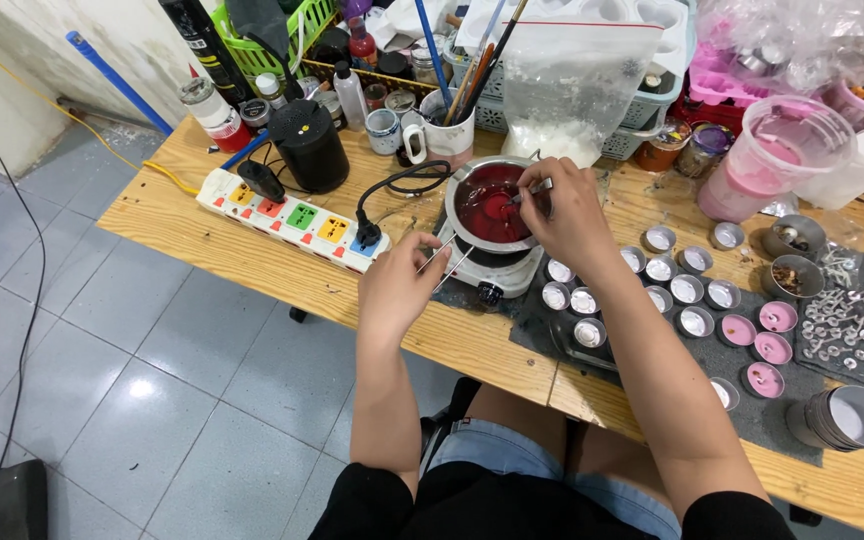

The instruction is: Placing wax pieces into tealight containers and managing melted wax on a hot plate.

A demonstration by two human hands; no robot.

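- The right hand has its grip pinched on a thin metal stirrer, whose tip dips into the red melted wax in the small steel melting pot.
- The left hand has its grip clamped on the pot's wire handle, at about 7 o'clock from the pot.
- The pot sits on a small white hot plate near the middle of the desk.
- To stir well, I judge: steady the handle, keep strokes slow and inside the rim, fingers clear of hot metal.
- At 4 o'clock from the pot, foil tealight cups stand in rows; most hold white wax, a few hold pink.
- At 2 o'clock, a clear plastic jug holds pink wax.
- At 12 o'clock, a zip bag holds white flakes.
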